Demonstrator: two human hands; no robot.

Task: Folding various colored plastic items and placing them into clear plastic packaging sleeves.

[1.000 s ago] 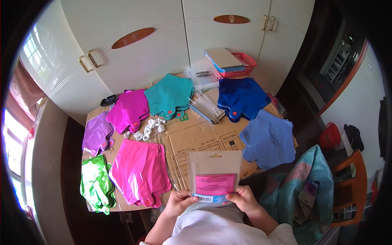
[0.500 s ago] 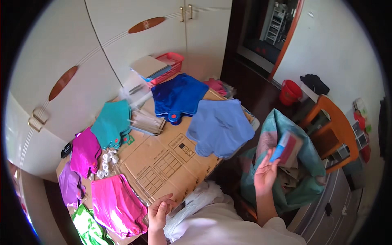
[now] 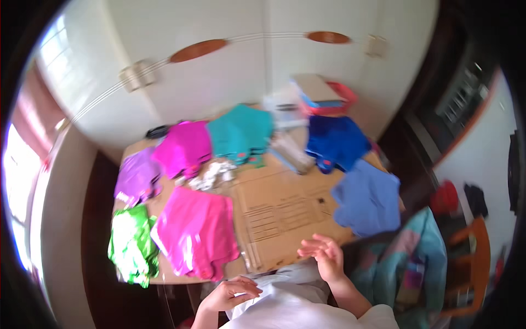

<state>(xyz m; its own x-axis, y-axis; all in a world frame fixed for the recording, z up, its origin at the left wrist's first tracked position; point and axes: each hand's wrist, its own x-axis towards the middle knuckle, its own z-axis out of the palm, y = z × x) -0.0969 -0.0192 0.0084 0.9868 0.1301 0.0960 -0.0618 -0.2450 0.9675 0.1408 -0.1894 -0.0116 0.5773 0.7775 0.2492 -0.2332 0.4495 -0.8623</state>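
Observation:
My left hand (image 3: 233, 294) hovers at the table's near edge in front of my white shirt, fingers loosely stretched and holding nothing. My right hand (image 3: 324, 257) is raised over the near edge of the cardboard (image 3: 285, 192), empty, with its fingers apart. Flat star-shaped foil balloons lie in piles by colour: pink (image 3: 197, 230) nearest my left hand, then green (image 3: 131, 241), purple (image 3: 138, 172), magenta (image 3: 183, 148), teal (image 3: 241, 131), dark blue (image 3: 337, 140) and light blue (image 3: 368, 197), the last beyond my right hand. Motion blurs the picture somewhat.
Small white rolls (image 3: 213, 174) sit beside the magenta pile. A stack of cards (image 3: 290, 153) lies between teal and dark blue. Behind stands a red basket (image 3: 345, 96) with a box on it. At right are a large teal bag (image 3: 433, 241) and a wooden chair (image 3: 481, 263).
My right hand has let go of the small blue-and-red packet over the bag and come back to the table, empty. The view has turned left. My left hand stays near the table edge.

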